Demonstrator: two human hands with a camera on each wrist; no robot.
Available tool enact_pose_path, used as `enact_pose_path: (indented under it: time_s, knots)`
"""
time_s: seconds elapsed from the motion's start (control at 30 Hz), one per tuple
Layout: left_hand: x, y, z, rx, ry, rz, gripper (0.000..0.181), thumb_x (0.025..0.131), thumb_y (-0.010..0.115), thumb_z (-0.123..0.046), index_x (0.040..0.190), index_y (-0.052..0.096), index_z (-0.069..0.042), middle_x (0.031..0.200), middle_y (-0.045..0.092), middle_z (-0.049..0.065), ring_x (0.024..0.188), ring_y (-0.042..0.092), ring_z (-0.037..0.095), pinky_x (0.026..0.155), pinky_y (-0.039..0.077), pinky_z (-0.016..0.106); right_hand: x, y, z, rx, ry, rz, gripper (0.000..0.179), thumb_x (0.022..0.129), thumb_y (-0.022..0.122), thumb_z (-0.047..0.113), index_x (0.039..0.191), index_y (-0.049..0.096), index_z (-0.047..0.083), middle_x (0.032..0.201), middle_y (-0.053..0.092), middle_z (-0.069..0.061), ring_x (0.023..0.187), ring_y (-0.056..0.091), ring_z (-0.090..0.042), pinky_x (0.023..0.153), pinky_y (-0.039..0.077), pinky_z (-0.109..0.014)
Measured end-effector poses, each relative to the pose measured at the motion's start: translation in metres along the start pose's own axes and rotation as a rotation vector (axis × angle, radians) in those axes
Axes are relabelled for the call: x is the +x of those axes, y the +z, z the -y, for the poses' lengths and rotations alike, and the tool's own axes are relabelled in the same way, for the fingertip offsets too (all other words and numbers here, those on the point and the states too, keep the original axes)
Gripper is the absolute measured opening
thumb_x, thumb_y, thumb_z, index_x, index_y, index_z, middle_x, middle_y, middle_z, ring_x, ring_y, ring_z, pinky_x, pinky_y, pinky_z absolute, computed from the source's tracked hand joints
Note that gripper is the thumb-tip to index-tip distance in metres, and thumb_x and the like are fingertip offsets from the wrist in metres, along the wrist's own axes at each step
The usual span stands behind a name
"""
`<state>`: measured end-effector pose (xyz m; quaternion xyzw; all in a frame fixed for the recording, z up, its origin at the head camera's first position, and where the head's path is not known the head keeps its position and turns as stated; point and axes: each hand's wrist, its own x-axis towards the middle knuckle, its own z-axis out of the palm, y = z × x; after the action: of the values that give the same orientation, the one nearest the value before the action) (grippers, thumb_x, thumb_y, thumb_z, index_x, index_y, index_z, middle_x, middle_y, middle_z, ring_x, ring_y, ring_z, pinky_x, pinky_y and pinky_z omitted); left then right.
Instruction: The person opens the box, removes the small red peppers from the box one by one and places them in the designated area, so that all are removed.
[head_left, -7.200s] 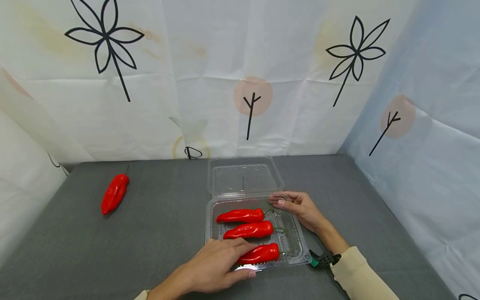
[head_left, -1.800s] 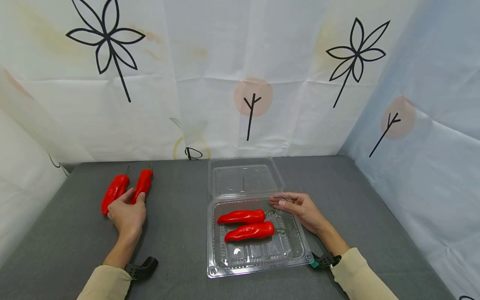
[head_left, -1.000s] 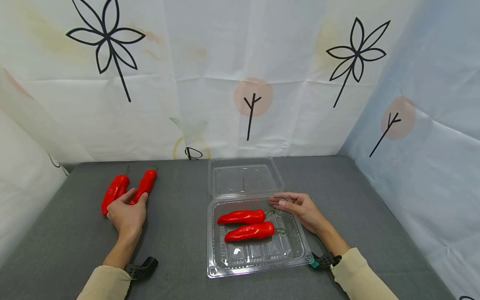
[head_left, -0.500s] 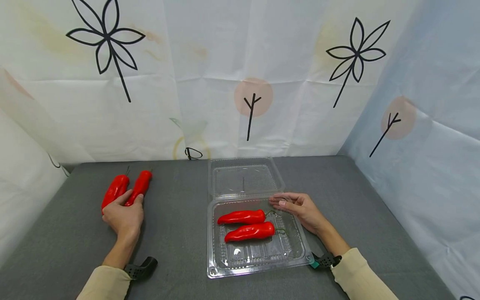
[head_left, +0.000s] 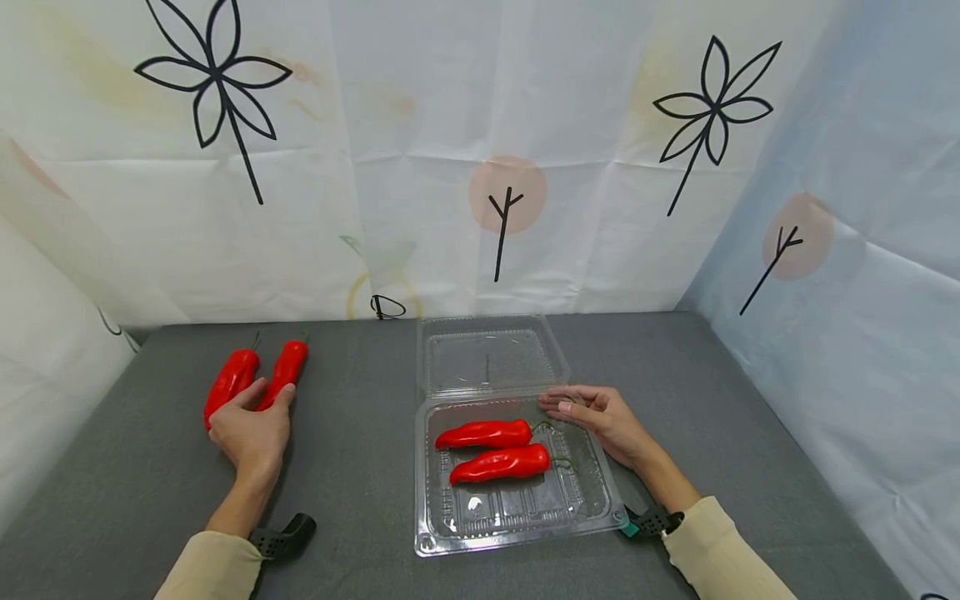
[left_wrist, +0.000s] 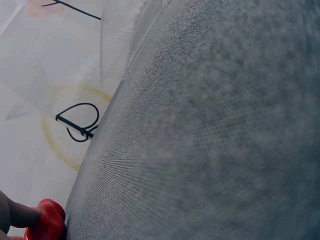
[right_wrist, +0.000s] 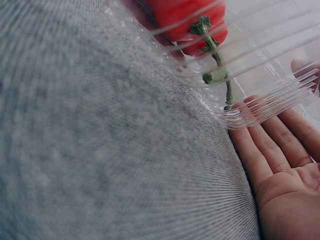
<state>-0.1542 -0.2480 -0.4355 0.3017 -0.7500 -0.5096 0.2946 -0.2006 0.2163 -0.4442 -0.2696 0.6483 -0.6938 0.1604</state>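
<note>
I see, working remotely, one red pepper (head_left: 230,379) at far left, the left hand (head_left: 251,425) pinching a second pepper (head_left: 288,365) just beside it, two more peppers (head_left: 500,463) inside the open clear container (head_left: 517,534), and the right hand (head_left: 602,421) touching its right side, fingers straight and together.

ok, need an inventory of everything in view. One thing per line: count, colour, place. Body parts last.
Table: one, grey, under everything
Wall cloth: piece count unclear, white to pale blue with printed drawings, behind and beside the table
Box: one, clear plastic, mid-table, lid folded open behind
Boxed peppers: two, red, side by side
Loose peppers: two, red, far left
Wrist straps: two, black, one per wrist
Sleeves: two, beige, forearms
Left hand: one, pinching a loose pepper
Right hand: one, at the box's back right corner
</note>
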Motion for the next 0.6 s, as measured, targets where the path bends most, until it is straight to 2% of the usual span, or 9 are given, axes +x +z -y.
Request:
enact_pose_path:
  time_s: [0.3,0.6]
  knots:
    - [-0.0035,0.0001,-0.0022,0.018,0.035,0.014,0.045,0.091,0.076,-0.019,0.128,0.067,0.005,0.124,0.066,0.028,0.127,0.045,0.039,0.102,0.025,0.052,0.0002,-0.0003,0.0,0.007,-0.003,0.007,0.041,0.103,0.054,0.002,0.135,0.047,-0.023,0.133,0.055,-0.038,0.123,0.062,-0.033,0.104,0.049,-0.036]
    - [-0.004,-0.0009,-0.0027,0.029,0.019,0.037,0.048,0.092,0.075,-0.021,0.131,0.065,0.004,0.127,0.064,0.027,0.128,0.042,0.038,0.102,0.025,0.053,0.0005,-0.0006,-0.0007,-0.004,-0.003,0.005,0.041,0.103,0.054,0.002,0.135,0.047,-0.023,0.133,0.055,-0.038,0.123,0.061,-0.035,0.104,0.049,-0.035]
